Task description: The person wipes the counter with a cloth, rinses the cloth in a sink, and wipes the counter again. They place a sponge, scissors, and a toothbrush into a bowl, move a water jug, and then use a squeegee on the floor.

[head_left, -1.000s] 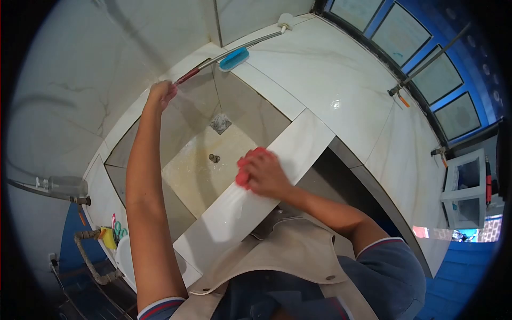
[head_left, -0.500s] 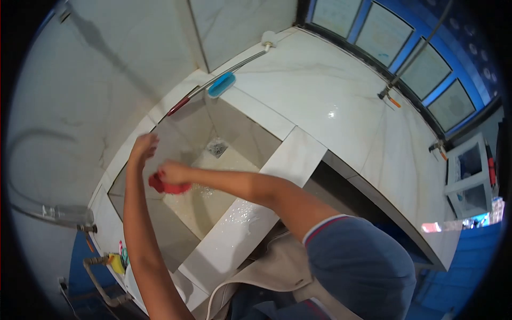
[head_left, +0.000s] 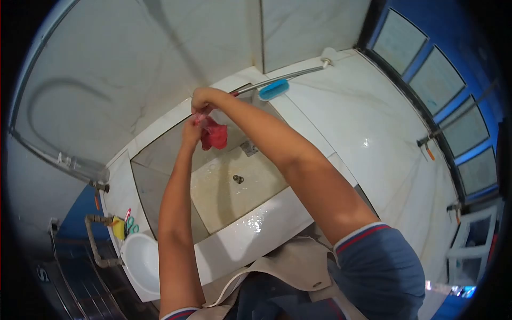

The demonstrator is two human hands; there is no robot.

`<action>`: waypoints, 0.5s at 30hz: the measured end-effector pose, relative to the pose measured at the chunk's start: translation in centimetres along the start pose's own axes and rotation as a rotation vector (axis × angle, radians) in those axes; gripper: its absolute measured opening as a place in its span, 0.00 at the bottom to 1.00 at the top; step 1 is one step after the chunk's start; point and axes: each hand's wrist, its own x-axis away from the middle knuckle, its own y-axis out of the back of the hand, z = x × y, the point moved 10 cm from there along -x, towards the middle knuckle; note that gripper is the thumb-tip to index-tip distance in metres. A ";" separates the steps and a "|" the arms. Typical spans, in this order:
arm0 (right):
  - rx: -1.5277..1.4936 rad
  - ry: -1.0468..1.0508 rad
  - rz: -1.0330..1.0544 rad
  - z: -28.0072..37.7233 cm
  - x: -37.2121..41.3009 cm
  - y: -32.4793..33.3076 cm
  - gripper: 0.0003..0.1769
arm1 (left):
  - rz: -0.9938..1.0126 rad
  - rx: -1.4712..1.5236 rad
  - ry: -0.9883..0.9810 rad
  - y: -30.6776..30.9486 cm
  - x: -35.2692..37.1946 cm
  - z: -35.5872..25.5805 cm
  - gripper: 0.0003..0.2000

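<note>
A wet red cloth [head_left: 214, 134] hangs over the tiled basin, bunched at its top between my two hands. My left hand [head_left: 192, 130] is closed on the cloth from below. Just above it, my right hand [head_left: 204, 100] is bent over at the wrist, with its fingers wrapped round the upper end of the cloth. Under the cloth, the basin floor [head_left: 213, 184] is wet, with a small metal fitting [head_left: 238, 179] standing on it and a drain grate [head_left: 248, 148] near the far corner.
A blue brush [head_left: 274, 89] and a long metal pole [head_left: 298, 73] lie along the back ledge. At the lower left are a white bowl [head_left: 141, 262], a yellow sponge [head_left: 118, 228] and green-handled scissors [head_left: 131, 226]. Taps with orange levers [head_left: 430, 153] stand at the right.
My hands and the red cloth have risen toward the back wall; the right hand now sits above the left. The cloth hangs down, and the metal fitting has come into view. The camera view has shifted.
</note>
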 end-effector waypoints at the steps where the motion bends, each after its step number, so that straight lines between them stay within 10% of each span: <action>1: -0.103 -0.048 -0.025 -0.1 0.1 0.2 0.07 | -0.016 -0.210 -0.034 -0.1 -0.1 -0.9 0.11; 8: -0.115 0.072 -0.115 3.6 2.9 0.6 0.07 | -0.236 -0.051 0.119 2.5 -1.3 1.9 0.09; 10: -0.180 0.064 -0.130 3.5 2.7 1.0 0.07 | 0.041 0.937 0.465 -1.3 0.9 0.6 0.09; 15: -0.199 0.046 -0.110 4.6 3.9 1.8 0.08 | 0.227 0.977 0.268 -0.9 -0.6 -1.6 0.08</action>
